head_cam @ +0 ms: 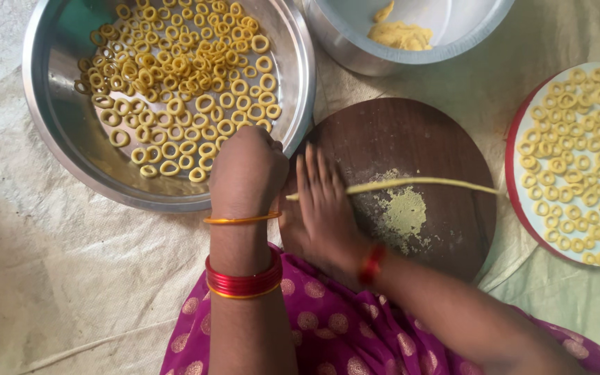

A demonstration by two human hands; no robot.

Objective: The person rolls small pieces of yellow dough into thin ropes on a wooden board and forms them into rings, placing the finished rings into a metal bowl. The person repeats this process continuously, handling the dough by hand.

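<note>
While pinched in left grip [248,170], dough rope [418,183] under right hand [321,208]

The left hand [248,170] hides its fingers and the dough rope's [418,183] end; the plate [514,149] runs off-frame.

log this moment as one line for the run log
left hand: fisted at thin yellow dough strand end | right hand: flat on strand | round dark wooden board | steel bowl of dough rings
</note>
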